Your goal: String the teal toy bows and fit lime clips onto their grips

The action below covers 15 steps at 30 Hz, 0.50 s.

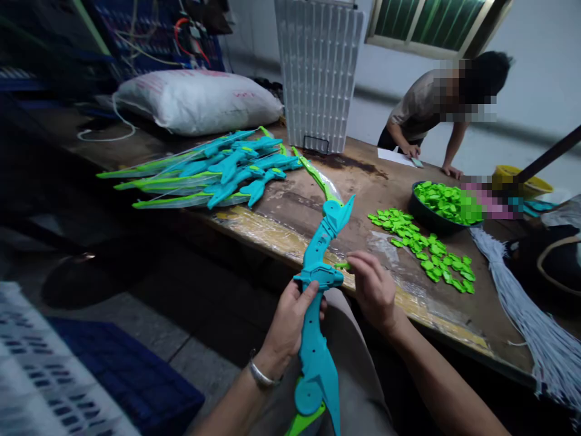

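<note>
A turquoise toy bow (313,339) with green limb ends stands upright over my lap, its upper limb reaching across the table edge. My left hand (289,318) wraps round the bow just below its middle. Close to the right of the bow's middle, my right hand (374,287) pinches a small green plastic piece (342,265), apart from or barely beside the bow; I cannot tell whether they touch. Many similar loose green pieces (429,248) lie on the table beyond that hand, and more fill a dark bowl (420,215).
Several turquoise and green bows (218,172) are piled on the table (290,209) at the left. Behind them lie a white sack (204,103) and a ribbed panel (320,79). White strings (512,297) hang over the right edge. Another person (420,109) leans on the far side. Crates (122,369) stand lower left.
</note>
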Each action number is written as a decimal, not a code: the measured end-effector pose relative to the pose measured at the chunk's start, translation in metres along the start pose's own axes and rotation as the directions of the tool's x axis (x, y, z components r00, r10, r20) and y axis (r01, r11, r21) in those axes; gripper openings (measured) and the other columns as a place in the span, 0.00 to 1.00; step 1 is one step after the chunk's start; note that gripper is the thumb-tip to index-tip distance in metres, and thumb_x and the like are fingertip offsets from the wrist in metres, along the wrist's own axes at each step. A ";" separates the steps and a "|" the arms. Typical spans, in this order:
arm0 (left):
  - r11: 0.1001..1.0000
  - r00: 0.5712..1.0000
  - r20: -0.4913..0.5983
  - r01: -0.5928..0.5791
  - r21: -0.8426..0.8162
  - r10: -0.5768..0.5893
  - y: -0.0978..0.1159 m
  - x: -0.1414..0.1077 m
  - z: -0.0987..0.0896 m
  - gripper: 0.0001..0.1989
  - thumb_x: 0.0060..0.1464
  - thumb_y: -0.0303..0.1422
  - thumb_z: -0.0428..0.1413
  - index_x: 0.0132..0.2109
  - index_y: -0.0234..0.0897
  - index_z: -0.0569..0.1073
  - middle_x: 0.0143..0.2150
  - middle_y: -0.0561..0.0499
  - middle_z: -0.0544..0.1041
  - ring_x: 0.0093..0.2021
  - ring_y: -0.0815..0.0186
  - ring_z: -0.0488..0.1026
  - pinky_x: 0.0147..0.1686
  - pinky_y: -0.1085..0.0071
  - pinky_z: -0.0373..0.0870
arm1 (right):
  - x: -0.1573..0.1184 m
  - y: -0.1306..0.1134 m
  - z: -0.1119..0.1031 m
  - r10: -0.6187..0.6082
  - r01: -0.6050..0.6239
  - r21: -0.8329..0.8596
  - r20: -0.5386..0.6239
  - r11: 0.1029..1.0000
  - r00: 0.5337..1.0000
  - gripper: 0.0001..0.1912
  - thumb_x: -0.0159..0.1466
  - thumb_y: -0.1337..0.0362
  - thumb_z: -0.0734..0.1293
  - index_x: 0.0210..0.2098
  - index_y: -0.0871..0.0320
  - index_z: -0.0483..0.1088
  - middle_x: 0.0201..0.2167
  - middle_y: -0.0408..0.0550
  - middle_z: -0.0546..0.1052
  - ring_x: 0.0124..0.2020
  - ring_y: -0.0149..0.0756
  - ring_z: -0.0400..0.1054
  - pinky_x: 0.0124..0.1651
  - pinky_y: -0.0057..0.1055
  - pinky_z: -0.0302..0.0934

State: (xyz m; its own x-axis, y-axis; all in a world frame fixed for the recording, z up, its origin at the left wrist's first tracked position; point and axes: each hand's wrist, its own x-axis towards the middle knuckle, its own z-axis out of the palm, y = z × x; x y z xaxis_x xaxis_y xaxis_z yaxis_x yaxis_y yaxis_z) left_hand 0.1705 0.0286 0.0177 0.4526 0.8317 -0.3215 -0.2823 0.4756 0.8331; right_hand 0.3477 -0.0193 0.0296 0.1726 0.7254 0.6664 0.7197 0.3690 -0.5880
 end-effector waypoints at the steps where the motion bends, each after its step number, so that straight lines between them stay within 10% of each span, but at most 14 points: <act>1: 0.999 1.000 0.012 0.013 -0.034 -0.012 0.001 -0.002 -0.002 0.27 0.42 0.51 0.71 0.41 0.37 0.74 0.26 0.53 0.77 0.23 0.70 0.71 0.22 0.75 0.70 | 0.000 -0.005 0.006 -0.135 0.136 -0.025 0.046 0.990 0.990 0.13 0.74 0.63 0.63 0.53 0.57 0.75 0.51 0.58 0.79 0.51 0.44 0.76 0.56 0.42 0.74; 4: 0.993 0.998 0.024 0.066 -0.100 -0.064 0.005 -0.008 -0.010 0.27 0.41 0.50 0.72 0.42 0.38 0.74 0.26 0.55 0.76 0.22 0.69 0.71 0.22 0.75 0.69 | 0.003 -0.011 0.016 -0.511 0.546 -0.133 0.226 0.827 0.830 0.18 0.74 0.70 0.58 0.61 0.62 0.69 0.53 0.62 0.78 0.58 0.47 0.72 0.57 0.44 0.74; 7: 0.993 0.997 -0.021 0.078 -0.090 -0.080 0.005 -0.010 -0.017 0.28 0.40 0.50 0.72 0.42 0.38 0.74 0.26 0.55 0.75 0.22 0.70 0.71 0.22 0.75 0.69 | 0.005 -0.015 0.021 -0.575 0.644 -0.160 0.328 0.748 0.749 0.19 0.75 0.69 0.57 0.62 0.68 0.67 0.54 0.66 0.76 0.60 0.51 0.70 0.56 0.49 0.74; 15: 0.999 1.000 0.021 -0.008 -0.054 0.009 -0.005 -0.012 -0.021 0.20 0.51 0.47 0.68 0.45 0.40 0.76 0.29 0.55 0.75 0.24 0.69 0.69 0.24 0.74 0.68 | 0.012 -0.042 0.023 -0.296 0.313 -0.037 0.235 0.949 0.926 0.05 0.71 0.72 0.65 0.44 0.58 0.70 0.41 0.55 0.77 0.43 0.42 0.72 0.44 0.42 0.73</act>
State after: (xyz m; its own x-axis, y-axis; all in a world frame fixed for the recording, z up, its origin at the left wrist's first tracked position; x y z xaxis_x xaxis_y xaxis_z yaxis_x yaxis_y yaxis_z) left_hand 0.1484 0.0222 0.0080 0.4681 0.8295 -0.3046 -0.3308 0.4841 0.8101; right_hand 0.3039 -0.0129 0.0520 -0.2116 0.6990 0.6831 0.7622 0.5555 -0.3323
